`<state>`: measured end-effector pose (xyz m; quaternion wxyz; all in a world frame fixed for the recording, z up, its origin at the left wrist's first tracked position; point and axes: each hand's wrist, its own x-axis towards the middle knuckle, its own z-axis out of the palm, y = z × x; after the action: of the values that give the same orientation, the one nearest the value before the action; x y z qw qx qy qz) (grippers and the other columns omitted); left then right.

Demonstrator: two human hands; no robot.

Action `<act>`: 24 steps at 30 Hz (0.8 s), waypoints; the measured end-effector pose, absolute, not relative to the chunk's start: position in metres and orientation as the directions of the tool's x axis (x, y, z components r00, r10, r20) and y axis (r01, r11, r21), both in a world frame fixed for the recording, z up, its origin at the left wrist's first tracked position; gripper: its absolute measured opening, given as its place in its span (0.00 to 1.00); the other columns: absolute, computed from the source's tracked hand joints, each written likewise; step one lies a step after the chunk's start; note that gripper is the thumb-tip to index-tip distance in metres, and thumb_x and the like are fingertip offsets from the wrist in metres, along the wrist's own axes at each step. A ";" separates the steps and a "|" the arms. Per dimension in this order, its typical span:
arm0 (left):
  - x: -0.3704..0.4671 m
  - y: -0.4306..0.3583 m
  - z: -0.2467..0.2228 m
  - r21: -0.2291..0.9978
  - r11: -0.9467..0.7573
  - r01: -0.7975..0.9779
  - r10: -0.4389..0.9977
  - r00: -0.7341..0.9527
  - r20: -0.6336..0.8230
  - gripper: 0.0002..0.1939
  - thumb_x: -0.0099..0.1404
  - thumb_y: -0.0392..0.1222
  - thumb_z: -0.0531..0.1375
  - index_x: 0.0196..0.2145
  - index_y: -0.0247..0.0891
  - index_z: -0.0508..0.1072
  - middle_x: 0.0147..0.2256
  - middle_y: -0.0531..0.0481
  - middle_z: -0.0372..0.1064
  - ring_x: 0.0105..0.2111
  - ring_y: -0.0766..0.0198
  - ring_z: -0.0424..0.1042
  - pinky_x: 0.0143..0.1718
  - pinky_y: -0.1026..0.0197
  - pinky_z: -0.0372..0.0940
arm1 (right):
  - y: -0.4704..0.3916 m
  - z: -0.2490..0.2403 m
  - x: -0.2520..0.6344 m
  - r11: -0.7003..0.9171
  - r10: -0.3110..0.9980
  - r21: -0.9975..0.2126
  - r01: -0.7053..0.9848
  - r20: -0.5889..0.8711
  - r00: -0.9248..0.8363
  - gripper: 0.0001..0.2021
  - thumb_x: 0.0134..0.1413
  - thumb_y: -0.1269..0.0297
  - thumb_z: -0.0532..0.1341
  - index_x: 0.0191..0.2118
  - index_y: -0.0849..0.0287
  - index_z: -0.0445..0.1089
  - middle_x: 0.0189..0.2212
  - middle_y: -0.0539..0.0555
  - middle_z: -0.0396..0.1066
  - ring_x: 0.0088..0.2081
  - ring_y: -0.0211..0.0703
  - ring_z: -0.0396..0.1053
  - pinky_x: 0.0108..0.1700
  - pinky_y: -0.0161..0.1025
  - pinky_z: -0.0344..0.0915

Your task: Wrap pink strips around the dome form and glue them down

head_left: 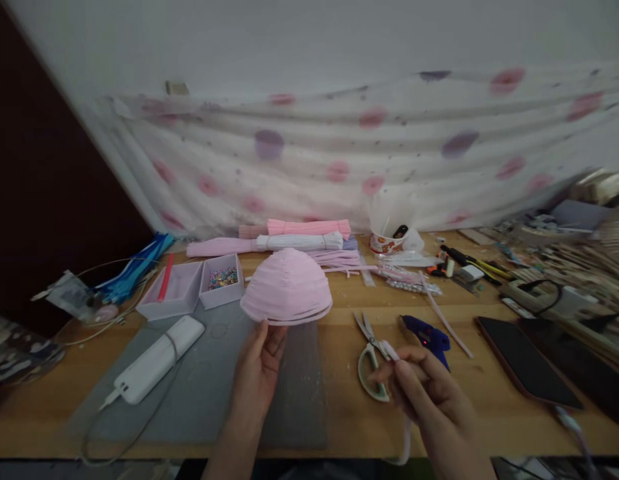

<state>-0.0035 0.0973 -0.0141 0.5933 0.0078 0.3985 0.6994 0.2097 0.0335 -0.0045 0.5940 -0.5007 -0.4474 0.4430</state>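
Observation:
A pale pink dome point(287, 285), built up of rows of fuzzy strip like pipe cleaner, is held up in the middle. My left hand point(263, 363) grips its lower rim from beneath, fingers partly hidden under it. To the right, my right hand point(424, 387) pinches a pink pipe cleaner point(389, 350) between thumb and fingers; its other end dangles below the hand near the table's front edge. Scissors point(369, 360) with slightly parted blades lie just behind that hand. A blue glue gun point(427, 333) with a lit red light rests beside them.
A grey mat point(204, 373) bears a white power bank point(157, 360) with a cable. Two pale boxes point(222, 280), one with beads, stand behind it. Bundles of pipe cleaners point(304, 241) lie at the back. Phones point(527, 360), tools and wooden pieces crowd the right.

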 end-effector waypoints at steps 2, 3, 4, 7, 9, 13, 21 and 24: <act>-0.004 0.100 -0.015 0.552 0.016 -0.834 0.834 -0.293 -0.467 0.15 0.69 0.25 0.54 0.31 0.34 0.77 0.26 0.50 0.80 0.25 0.67 0.79 0.34 0.65 0.75 | 0.037 -0.004 0.206 0.092 0.973 -0.995 -0.037 0.082 0.218 0.16 0.54 0.47 0.67 0.34 0.56 0.72 0.22 0.51 0.72 0.20 0.36 0.61 0.21 0.32 0.58; -0.004 0.102 -0.016 0.547 0.016 -0.837 0.831 -0.293 -0.473 0.15 0.69 0.24 0.54 0.30 0.34 0.77 0.26 0.50 0.80 0.25 0.67 0.79 0.34 0.65 0.75 | 0.038 -0.003 0.204 0.092 0.967 -0.996 -0.004 0.088 0.240 0.16 0.54 0.47 0.67 0.33 0.56 0.73 0.21 0.50 0.72 0.20 0.37 0.61 0.22 0.32 0.58; -0.004 0.104 -0.016 0.544 0.020 -0.839 0.826 -0.293 -0.482 0.16 0.69 0.24 0.54 0.29 0.35 0.77 0.26 0.50 0.80 0.25 0.67 0.79 0.34 0.65 0.75 | 0.040 -0.002 0.202 0.095 0.962 -0.995 0.039 0.102 0.253 0.15 0.54 0.48 0.67 0.32 0.56 0.74 0.20 0.50 0.71 0.21 0.37 0.62 0.23 0.33 0.58; -0.006 0.108 -0.018 0.546 0.041 -0.837 0.815 -0.288 -0.503 0.18 0.69 0.24 0.53 0.26 0.36 0.76 0.24 0.50 0.78 0.24 0.67 0.78 0.32 0.66 0.74 | 0.053 -0.002 0.194 0.096 0.981 -0.975 0.198 0.127 0.147 0.15 0.56 0.50 0.65 0.31 0.57 0.75 0.18 0.49 0.69 0.22 0.39 0.63 0.24 0.34 0.58; -0.008 0.111 -0.019 0.558 0.061 -0.828 0.822 -0.275 -0.498 0.17 0.69 0.26 0.54 0.25 0.36 0.76 0.24 0.50 0.77 0.24 0.67 0.78 0.31 0.66 0.74 | 0.065 -0.006 0.186 0.097 0.994 -0.958 0.268 0.106 0.018 0.14 0.57 0.52 0.63 0.30 0.57 0.75 0.19 0.49 0.69 0.23 0.40 0.65 0.25 0.35 0.59; -0.013 0.112 -0.019 0.591 0.086 -0.802 0.861 -0.239 -0.450 0.15 0.68 0.32 0.56 0.25 0.36 0.76 0.25 0.48 0.78 0.28 0.63 0.79 0.34 0.62 0.75 | 0.083 -0.027 0.176 0.082 0.990 -0.950 0.302 0.112 0.082 0.09 0.60 0.57 0.57 0.39 0.55 0.70 0.25 0.50 0.72 0.29 0.45 0.70 0.32 0.39 0.64; 0.002 0.118 -0.021 0.727 0.009 -0.687 0.931 -0.259 -0.257 0.16 0.45 0.46 0.77 0.28 0.34 0.80 0.25 0.49 0.80 0.24 0.61 0.78 0.32 0.62 0.76 | 0.087 -0.038 0.198 0.009 0.960 -0.969 0.245 0.078 0.271 0.09 0.61 0.58 0.58 0.44 0.53 0.59 0.31 0.50 0.71 0.20 0.39 0.62 0.22 0.36 0.59; 0.006 0.120 -0.024 0.756 -0.012 -0.654 0.928 -0.289 -0.235 0.19 0.41 0.50 0.78 0.25 0.35 0.80 0.23 0.51 0.79 0.23 0.62 0.78 0.31 0.63 0.76 | 0.073 -0.027 0.205 0.058 0.947 -0.966 0.253 0.133 0.292 0.10 0.63 0.53 0.57 0.36 0.53 0.65 0.28 0.50 0.69 0.22 0.40 0.62 0.23 0.37 0.58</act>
<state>0.0056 0.1205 -0.0240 0.5721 0.1676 0.4081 0.6914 0.2048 0.0733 -0.0266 0.5308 -0.6036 -0.4970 0.3268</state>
